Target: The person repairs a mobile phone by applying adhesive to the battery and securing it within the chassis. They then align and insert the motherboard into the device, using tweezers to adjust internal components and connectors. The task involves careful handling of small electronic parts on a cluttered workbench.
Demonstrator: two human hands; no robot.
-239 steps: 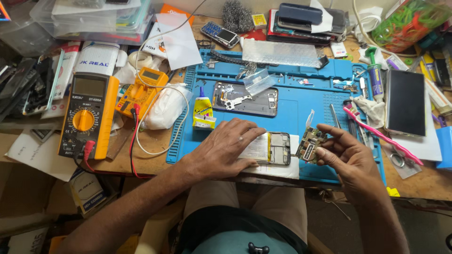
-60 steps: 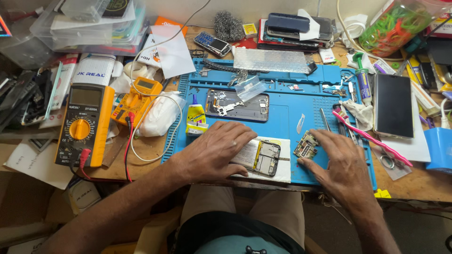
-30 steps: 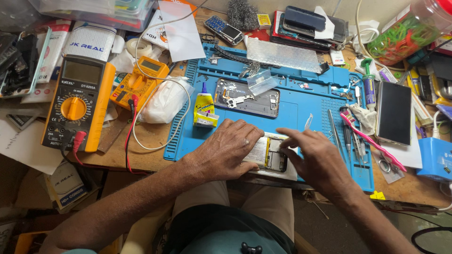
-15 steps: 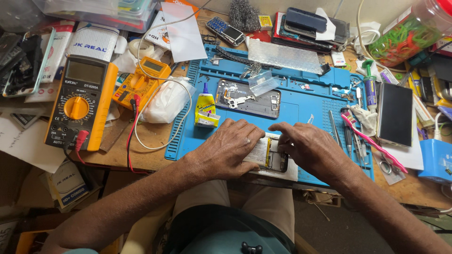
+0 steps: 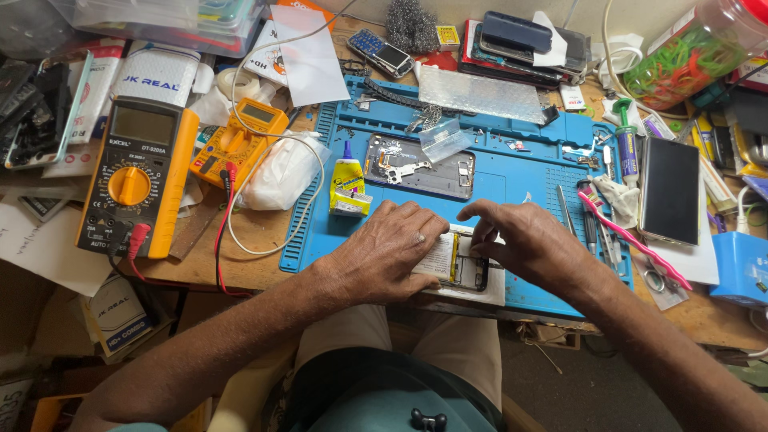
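Observation:
An opened phone body [image 5: 462, 268] lies on a white sheet at the near edge of the blue work mat [image 5: 512, 176]. My left hand [image 5: 384, 252] lies flat on the phone's left part, fingers spread, pressing it down. My right hand [image 5: 524, 240] rests over the phone's right end, its fingertips pinched together at the top edge of the phone; what they pinch is hidden. A second opened phone shell [image 5: 420, 166] with a small clear bag lies farther back on the mat.
A glue bottle [image 5: 347, 186] stands left of my hands. Two multimeters [image 5: 136, 180] with leads sit at the left. Tweezers and a pink toothbrush [image 5: 632, 236] lie on the right, beside a dark phone [image 5: 670, 190]. Clutter lines the back edge.
My right hand moved left from the mat's right side onto the opened phone, with the small board it held earlier no longer visible. My left hand stayed on the phone.

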